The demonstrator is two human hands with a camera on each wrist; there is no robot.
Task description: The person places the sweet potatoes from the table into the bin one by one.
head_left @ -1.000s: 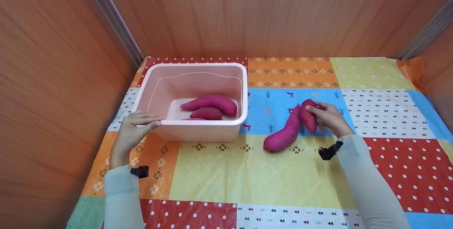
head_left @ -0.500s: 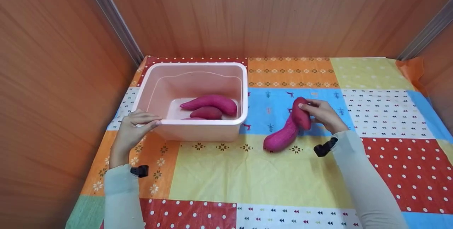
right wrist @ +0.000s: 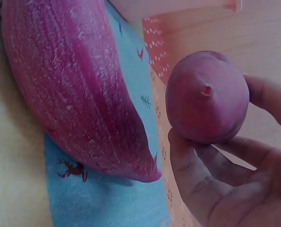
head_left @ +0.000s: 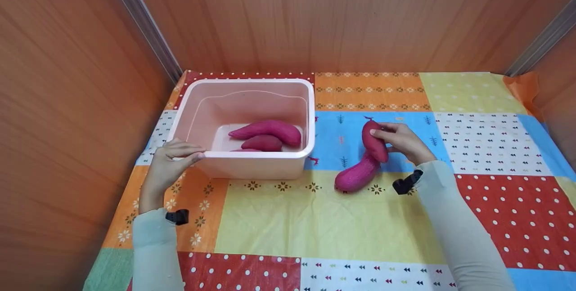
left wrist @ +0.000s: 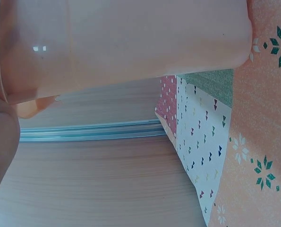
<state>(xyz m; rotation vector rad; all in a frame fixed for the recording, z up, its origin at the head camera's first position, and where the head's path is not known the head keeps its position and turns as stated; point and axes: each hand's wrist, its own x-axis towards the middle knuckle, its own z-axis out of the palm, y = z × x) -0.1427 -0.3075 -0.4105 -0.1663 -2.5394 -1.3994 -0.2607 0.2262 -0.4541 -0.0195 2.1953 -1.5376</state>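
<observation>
My right hand [head_left: 404, 142] pinches a small dark-red sweet potato [head_left: 375, 142] between thumb and fingers. In the head view it overlaps the narrow end of a larger purple sweet potato [head_left: 357, 176] lying on the cloth. The right wrist view shows the held sweet potato [right wrist: 208, 99] end-on, apart from the large sweet potato [right wrist: 74, 85]. At the left, my left hand [head_left: 168, 169] grips the near-left rim of a pale pink plastic bin [head_left: 252, 167]. Inside lie a long sweet potato [head_left: 270, 131], a smaller one [head_left: 262, 143], and a third mostly hidden by the front wall.
A patchwork-patterned cloth [head_left: 279, 223] covers the table. Wood-grain panels [head_left: 342, 21] rise behind and on both sides, with metal strips at the corners. The left wrist view shows the bin's outer wall [left wrist: 131, 42] close to a wooden panel [left wrist: 107, 179].
My right hand has lifted the small sweet potato and moved it left, from beside the large one to over its narrow end. The left hand and bin stay in place.
</observation>
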